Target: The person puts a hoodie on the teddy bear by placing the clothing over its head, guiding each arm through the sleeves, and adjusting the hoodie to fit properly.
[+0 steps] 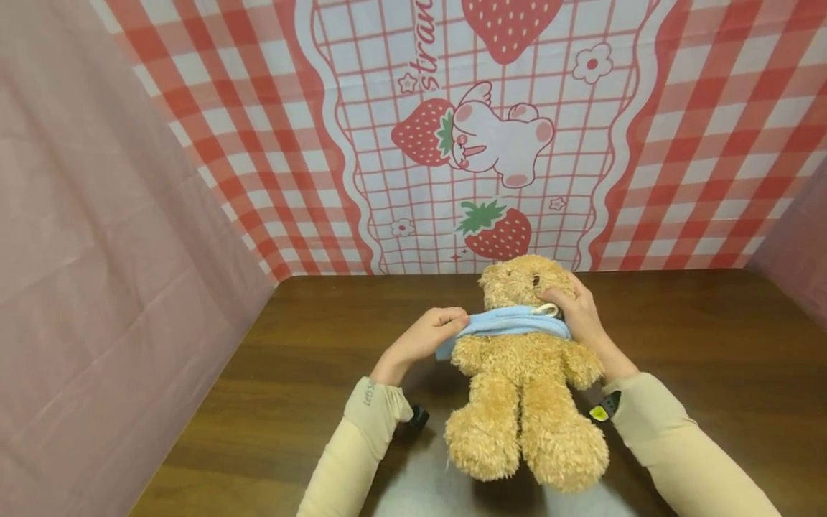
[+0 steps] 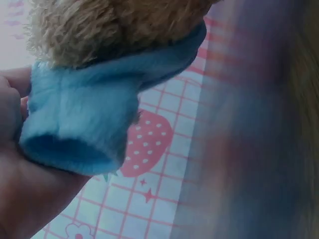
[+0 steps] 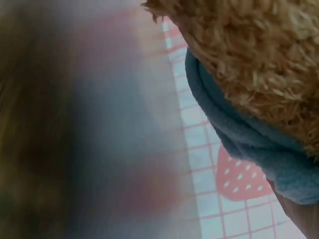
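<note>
A tan plush teddy bear faces the head camera, its feet toward the person. Round its neck is bunched a light blue fleecy garment with a small white loop. On the left side, my left hand pinches the garment's sleeve. The left wrist view shows that sleeve hanging with its round cuff open and no bear arm in it. My right hand grips the side of the bear's head and neck, thumb on the face; its other fingers are mostly hidden behind. Both bear arms lie below the garment.
Beneath is a dark brown wooden table. A red-and-white checked cloth with strawberry prints hangs along its back edge. Pink cloth hangs at the left, and more pinkish cloth is at the right.
</note>
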{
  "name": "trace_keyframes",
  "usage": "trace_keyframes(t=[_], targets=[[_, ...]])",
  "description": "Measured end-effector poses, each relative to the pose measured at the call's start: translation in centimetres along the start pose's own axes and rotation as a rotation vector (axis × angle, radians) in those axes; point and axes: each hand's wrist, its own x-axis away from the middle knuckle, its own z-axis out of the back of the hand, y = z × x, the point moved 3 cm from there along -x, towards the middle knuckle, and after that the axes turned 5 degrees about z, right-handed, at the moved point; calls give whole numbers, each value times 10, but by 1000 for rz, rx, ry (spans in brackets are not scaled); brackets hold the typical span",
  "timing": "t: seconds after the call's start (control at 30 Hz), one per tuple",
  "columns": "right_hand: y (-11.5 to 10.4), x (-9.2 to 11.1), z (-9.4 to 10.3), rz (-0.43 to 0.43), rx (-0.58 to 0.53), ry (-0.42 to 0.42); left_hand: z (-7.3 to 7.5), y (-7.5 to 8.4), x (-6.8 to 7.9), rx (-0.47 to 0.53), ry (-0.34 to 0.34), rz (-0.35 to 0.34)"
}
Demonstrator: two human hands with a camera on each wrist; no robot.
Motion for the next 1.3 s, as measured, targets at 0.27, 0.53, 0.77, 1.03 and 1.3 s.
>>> trace_keyframes(t=[0.27, 0.53, 0.77, 1.03, 1.3], targets=[[15, 8, -7, -25, -25, -132, 9, -3, 7, -210, 191, 14], [22, 9, -9, -87, -13, -166, -8, 7, 5, -509, 82, 75], [26, 11, -6, -180, 21, -120, -26, 4, -2, -540, 183, 75], [22, 10, 0, -205, 8, -119, -36, -1, -6, -274, 522, 18], [25, 9, -5, -229, 36, -273, -39, -11, -11, -147, 508, 120]])
